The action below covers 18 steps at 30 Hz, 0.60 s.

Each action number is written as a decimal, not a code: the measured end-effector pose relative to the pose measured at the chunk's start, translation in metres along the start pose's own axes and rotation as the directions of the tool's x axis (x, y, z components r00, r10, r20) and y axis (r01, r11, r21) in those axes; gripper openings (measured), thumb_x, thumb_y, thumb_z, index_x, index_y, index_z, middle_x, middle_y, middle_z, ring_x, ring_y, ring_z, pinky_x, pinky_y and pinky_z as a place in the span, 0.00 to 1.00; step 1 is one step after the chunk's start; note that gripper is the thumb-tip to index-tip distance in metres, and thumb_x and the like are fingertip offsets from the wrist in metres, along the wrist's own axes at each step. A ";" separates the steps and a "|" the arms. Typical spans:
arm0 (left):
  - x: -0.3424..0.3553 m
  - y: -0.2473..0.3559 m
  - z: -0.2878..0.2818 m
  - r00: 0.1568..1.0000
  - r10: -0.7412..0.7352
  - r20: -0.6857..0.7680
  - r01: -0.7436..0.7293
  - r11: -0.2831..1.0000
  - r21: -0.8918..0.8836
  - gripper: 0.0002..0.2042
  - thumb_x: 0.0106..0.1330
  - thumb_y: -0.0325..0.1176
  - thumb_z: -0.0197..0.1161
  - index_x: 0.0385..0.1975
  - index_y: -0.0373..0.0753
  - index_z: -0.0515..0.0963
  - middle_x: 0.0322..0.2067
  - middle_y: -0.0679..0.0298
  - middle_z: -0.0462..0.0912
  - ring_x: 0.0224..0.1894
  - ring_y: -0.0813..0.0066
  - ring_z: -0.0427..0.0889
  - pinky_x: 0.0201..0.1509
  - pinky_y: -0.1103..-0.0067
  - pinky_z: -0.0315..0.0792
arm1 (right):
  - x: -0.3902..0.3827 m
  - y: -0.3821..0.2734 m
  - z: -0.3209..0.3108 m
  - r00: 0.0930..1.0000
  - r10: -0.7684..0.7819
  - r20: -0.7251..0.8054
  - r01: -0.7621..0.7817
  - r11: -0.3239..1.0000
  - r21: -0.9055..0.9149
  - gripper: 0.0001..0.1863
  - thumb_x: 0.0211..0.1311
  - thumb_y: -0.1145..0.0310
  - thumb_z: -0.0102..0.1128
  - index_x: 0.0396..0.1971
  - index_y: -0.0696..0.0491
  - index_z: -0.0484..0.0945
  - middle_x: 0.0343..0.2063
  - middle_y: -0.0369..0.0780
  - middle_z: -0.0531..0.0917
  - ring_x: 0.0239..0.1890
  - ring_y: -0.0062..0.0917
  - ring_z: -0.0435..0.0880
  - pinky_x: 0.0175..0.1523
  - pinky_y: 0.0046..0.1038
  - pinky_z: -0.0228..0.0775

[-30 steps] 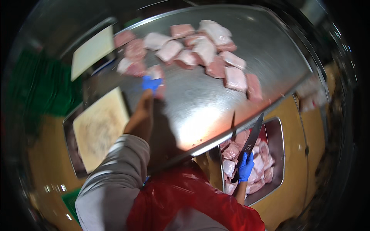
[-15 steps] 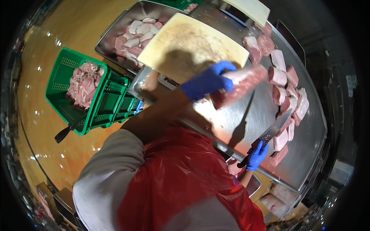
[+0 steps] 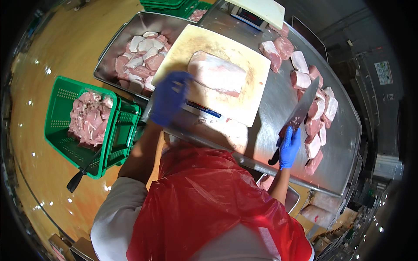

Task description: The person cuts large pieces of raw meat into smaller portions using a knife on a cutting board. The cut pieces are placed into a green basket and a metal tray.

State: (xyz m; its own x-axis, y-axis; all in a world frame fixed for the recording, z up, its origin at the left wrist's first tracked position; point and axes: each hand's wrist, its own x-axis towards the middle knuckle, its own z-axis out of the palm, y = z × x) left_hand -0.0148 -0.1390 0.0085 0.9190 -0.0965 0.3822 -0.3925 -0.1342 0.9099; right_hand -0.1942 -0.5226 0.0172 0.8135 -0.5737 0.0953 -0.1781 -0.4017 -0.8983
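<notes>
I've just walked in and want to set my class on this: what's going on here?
The person's gloved right hand holds a knife, blade raised. A large piece of meat lies on the cutting board. The left hand, blurred, is near the board's left edge. More pieces lie on the metal table at right.

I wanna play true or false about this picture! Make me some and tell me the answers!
1. A slab of meat lies on the cutting board. True.
2. The right hand holds a knife. True.
3. The knife is slicing that slab. False: the knife is held apart from it.
4. The basket of meat at the left is red. False: that basket is green.
5. The apron is red. True.
</notes>
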 end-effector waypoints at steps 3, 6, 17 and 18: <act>0.052 -0.051 -0.050 0.974 -0.225 -0.028 0.226 0.955 0.192 0.11 0.66 0.27 0.60 0.45 0.33 0.82 0.40 0.56 0.87 0.41 0.67 0.86 0.48 0.74 0.79 | -0.006 -0.017 0.033 0.993 0.099 0.061 -0.105 0.988 0.116 0.11 0.76 0.69 0.54 0.51 0.58 0.70 0.23 0.35 0.77 0.20 0.15 0.74 0.23 0.22 0.66; 0.095 -0.082 -0.032 0.983 0.009 0.183 -0.015 0.999 0.030 0.20 0.71 0.35 0.61 0.59 0.31 0.77 0.51 0.58 0.84 0.52 0.73 0.81 0.60 0.77 0.73 | -0.004 -0.038 0.087 0.974 0.080 0.211 -0.133 0.959 0.249 0.14 0.74 0.73 0.54 0.54 0.58 0.68 0.29 0.37 0.80 0.24 0.18 0.77 0.27 0.23 0.70; 0.037 -0.119 -0.008 0.917 0.398 0.020 -0.380 0.859 0.342 0.10 0.66 0.31 0.62 0.43 0.35 0.82 0.42 0.53 0.86 0.46 0.57 0.84 0.53 0.69 0.77 | 0.078 -0.094 0.157 0.962 -0.167 0.217 0.074 0.922 0.381 0.13 0.74 0.70 0.56 0.53 0.59 0.73 0.37 0.38 0.83 0.30 0.20 0.82 0.36 0.24 0.76; 0.024 -0.096 -0.026 0.920 0.354 -0.171 -0.309 0.920 0.243 0.10 0.65 0.31 0.61 0.42 0.34 0.82 0.41 0.54 0.85 0.44 0.58 0.84 0.53 0.68 0.77 | 0.071 -0.102 0.141 0.961 -0.169 0.217 0.064 0.905 0.420 0.14 0.75 0.69 0.56 0.55 0.58 0.72 0.38 0.38 0.83 0.31 0.20 0.82 0.38 0.24 0.76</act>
State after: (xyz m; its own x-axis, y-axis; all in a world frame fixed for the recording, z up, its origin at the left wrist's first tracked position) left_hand 0.0459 -0.1027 -0.0655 0.7126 0.0323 0.7009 -0.6534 -0.3333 0.6797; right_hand -0.0399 -0.4219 0.0548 0.9324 -0.3289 0.1498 0.1234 -0.1000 -0.9873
